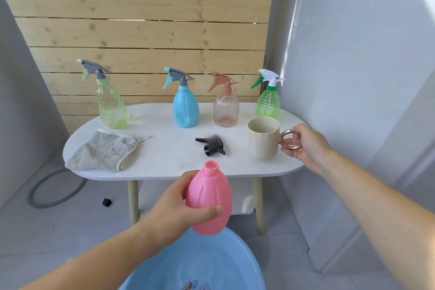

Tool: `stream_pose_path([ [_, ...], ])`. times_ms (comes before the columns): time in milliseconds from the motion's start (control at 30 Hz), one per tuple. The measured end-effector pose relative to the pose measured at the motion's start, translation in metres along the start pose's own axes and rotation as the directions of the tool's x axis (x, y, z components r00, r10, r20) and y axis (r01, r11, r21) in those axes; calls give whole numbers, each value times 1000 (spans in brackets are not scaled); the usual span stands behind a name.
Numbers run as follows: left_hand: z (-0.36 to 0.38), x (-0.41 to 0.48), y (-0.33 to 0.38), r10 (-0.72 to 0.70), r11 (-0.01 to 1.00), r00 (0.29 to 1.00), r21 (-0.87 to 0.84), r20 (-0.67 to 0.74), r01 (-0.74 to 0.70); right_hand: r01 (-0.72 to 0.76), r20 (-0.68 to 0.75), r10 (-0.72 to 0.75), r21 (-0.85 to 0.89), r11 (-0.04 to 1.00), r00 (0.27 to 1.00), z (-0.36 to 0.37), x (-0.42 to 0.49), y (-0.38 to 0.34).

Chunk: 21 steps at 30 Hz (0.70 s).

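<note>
1. The left hand (169, 207) is bare, its thumbnail cut short.
2. The left forearm (94, 259) is bare along all its visible length.
3. The right hand (306, 146) is bare.
4. The right forearm (376, 207) is bare too, as far as the picture's edge.

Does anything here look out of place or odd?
Yes. The pink bottle, gripped by the left hand, has an open neck with no sprayer. A black spray head lies on its side on the table, apart from any bottle. A small black part lies on the floor.
</note>
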<state>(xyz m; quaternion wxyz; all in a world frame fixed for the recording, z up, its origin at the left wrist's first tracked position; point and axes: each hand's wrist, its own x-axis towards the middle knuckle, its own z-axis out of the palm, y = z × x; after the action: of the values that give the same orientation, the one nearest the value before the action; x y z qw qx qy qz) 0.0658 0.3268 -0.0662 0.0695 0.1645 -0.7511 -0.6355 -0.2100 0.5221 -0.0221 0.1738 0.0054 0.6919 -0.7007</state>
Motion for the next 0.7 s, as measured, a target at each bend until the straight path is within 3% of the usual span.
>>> stream_pose_path([
  [233,14,15,-1,3,1000,1000,18,15,-3,-28,36,33,-122,992,999,-10,28,11],
  [600,19,22,-4,-13,999,1000,35,20,12,136,86,-120,-214,967,989,-13,47,19],
  [700,18,21,-3,-14,999,1000,32,18,14,162,40,-157,-263,951,987,-12,49,20],
])
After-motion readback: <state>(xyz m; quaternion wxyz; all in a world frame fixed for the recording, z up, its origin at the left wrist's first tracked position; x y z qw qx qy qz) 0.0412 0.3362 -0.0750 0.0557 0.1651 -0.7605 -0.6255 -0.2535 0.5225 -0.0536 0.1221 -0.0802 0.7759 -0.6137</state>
